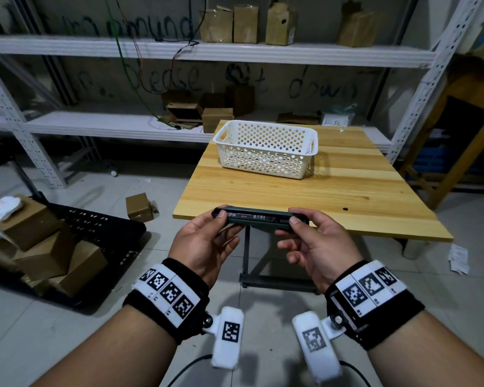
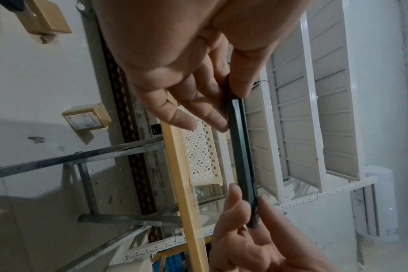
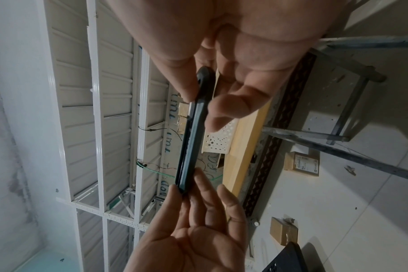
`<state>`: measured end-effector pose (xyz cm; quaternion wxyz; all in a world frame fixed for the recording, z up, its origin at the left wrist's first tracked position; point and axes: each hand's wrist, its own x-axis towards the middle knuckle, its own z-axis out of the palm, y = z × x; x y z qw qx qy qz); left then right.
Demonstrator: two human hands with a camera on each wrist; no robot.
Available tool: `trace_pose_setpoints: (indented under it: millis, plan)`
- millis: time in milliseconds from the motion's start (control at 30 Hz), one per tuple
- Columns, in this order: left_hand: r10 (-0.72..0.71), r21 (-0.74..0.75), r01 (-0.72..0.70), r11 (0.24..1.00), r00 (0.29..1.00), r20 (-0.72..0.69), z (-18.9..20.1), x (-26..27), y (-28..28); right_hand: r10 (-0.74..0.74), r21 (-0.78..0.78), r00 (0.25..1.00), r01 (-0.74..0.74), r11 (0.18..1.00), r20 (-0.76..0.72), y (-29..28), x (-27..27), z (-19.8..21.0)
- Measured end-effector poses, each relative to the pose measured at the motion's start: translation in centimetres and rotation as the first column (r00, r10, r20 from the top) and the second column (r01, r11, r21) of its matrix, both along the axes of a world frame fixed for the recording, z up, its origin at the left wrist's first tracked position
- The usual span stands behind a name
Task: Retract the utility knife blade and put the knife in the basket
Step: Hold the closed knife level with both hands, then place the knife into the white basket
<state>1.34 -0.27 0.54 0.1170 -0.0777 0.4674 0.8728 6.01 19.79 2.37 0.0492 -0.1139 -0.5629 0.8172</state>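
Observation:
A dark green utility knife (image 1: 254,217) lies level in the air just before the near edge of the wooden table (image 1: 333,196). My left hand (image 1: 221,222) pinches its left end between thumb and fingers. My right hand (image 1: 295,219) pinches its right end, with the thumb on top. I see no blade sticking out past either end. A white perforated basket (image 1: 266,152) stands empty at the far side of the table. In the left wrist view the knife (image 2: 242,160) runs from my left hand (image 2: 231,99) down to the right fingers (image 2: 263,208). In the right wrist view the knife (image 3: 193,139) spans both hands, with the basket (image 3: 219,141) behind it.
Grey metal shelving (image 1: 179,51) with cardboard boxes fills the wall behind the table. On the floor to the left lie a black crate (image 1: 106,227), stacked cardboard boxes (image 1: 39,247) and one small box (image 1: 139,206). A wooden frame (image 1: 464,141) stands at the right.

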Motion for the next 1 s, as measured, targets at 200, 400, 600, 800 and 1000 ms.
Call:
trace_pose_setpoints:
  millis: [200, 400, 600, 800, 1000]
  plan:
    - [0.022, 0.019, -0.021, 1.0, 0.998, -0.06, 0.9, 0.0, 0.1, -0.054, 0.045, 0.998, 0.056, 0.997, -0.037, 0.2, -0.2, 0.2]
    - [0.064, 0.039, -0.058, 0.998, 0.987, -0.151, 2.8, -0.3, 0.4, -0.072, 0.087, 0.989, 0.083, 0.993, -0.126, 1.0, 0.6, 2.8]
    - [-0.002, -0.087, -0.022, 0.996, 0.965, -0.262, 5.2, -0.9, 0.6, -0.067, 0.122, 0.984, 0.088, 0.989, -0.166, 1.9, 0.5, 4.7]
    - [-0.109, -0.384, -0.052, 0.922, 0.916, -0.386, 7.5, -4.3, 0.9, -0.048, 0.337, 0.981, 0.11, 0.935, -0.186, 3.6, -2.1, 6.8]
    - [-0.208, -0.57, -0.047, 0.821, 0.903, -0.375, 8.2, -10.4, 2.0, -0.022, 0.578, 0.983, 0.124, 0.807, -0.181, 5.4, -6.5, 6.8]
